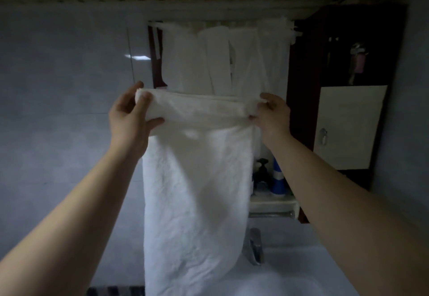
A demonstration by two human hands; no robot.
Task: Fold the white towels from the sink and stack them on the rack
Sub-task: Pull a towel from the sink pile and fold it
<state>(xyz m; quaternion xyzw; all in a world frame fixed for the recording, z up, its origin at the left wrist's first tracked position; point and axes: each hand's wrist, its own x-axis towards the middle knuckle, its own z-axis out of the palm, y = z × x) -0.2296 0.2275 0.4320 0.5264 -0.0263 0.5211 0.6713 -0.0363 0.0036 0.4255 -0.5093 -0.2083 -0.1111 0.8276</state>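
Observation:
I hold a white towel (195,191) up in front of me, folded over at its top edge so the rest hangs down over the sink (290,279). My left hand (132,117) pinches the towel's upper left corner. At the upper right corner, my right hand (271,114) grips a bunched end. Behind the towel, high on the wall, a rack (294,31) carries several white towels (222,59) that hang down from it.
A chrome tap (255,247) stands at the back of the sink. A small shelf (274,203) holds a dark pump bottle (262,172) and a blue-and-white bottle (278,182). A dark cabinet with a pale door (350,126) is at the right. Grey tiled wall at the left.

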